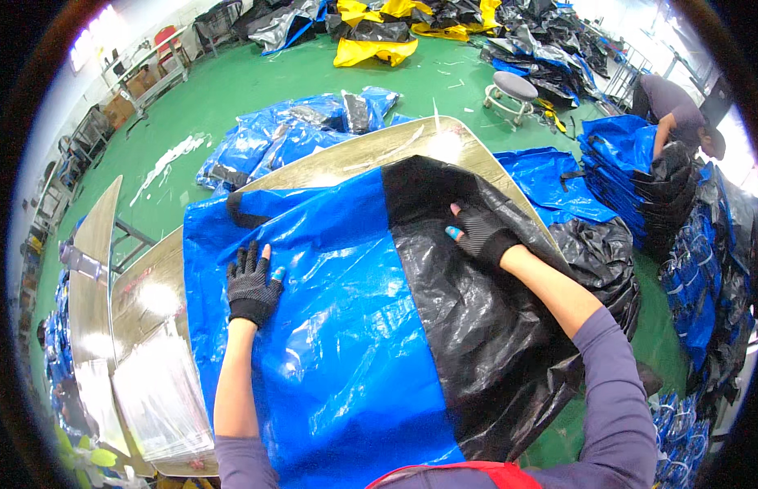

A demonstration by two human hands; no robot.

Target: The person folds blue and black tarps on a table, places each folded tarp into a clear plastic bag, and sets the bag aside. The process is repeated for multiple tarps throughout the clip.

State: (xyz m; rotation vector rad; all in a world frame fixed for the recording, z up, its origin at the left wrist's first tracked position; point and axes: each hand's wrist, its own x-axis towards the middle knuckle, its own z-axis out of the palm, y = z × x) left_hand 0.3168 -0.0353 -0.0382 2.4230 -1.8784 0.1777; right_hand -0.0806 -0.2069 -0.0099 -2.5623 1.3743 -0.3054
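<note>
A large blue-and-black plastic bag lies flattened over the table, its blue part on the left and its black part on the right. A short black strap shows near its far left corner. On the blue part rests my left hand, flat and open, in a dark fingerless-tipped glove with something light blue around the thumb. My right hand, gloved the same way, lies on the black part near the far edge, fingers stretched out. Neither hand grips anything. The bag's near right side sags past the table edge.
Beneath the bag is a glossy wood-look table. Clear plastic sleeves lie at its left. Blue wrapped bundles sit on the green floor beyond. A round stool stands at far right, where a person bends over stacked blue bags.
</note>
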